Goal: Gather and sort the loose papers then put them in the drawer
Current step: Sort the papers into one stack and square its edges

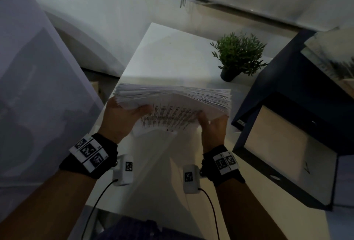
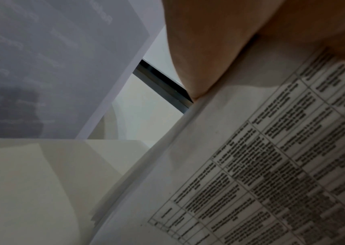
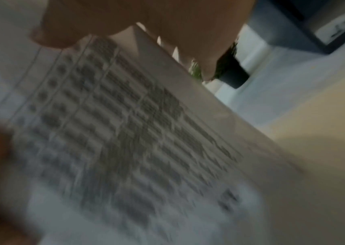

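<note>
A thick stack of white papers (image 1: 172, 98) is held up on edge above the white table (image 1: 162, 48), its sheet edges fanned along the top. The sheet facing me carries a printed table of text (image 2: 272, 165), blurred in the right wrist view (image 3: 125, 132). My left hand (image 1: 122, 115) grips the stack's left end, thumb on the printed sheet. At the right end my right hand (image 1: 212, 124) grips it too, thumb on the front. An open dark blue drawer (image 1: 277, 140) with a pale bottom stands to the right.
A small potted plant (image 1: 237, 55) in a dark pot stands on the table behind the stack. A large pale sheet or board (image 1: 38, 86) leans at the left. A dark framed picture (image 1: 329, 61) sits at the right, above the drawer.
</note>
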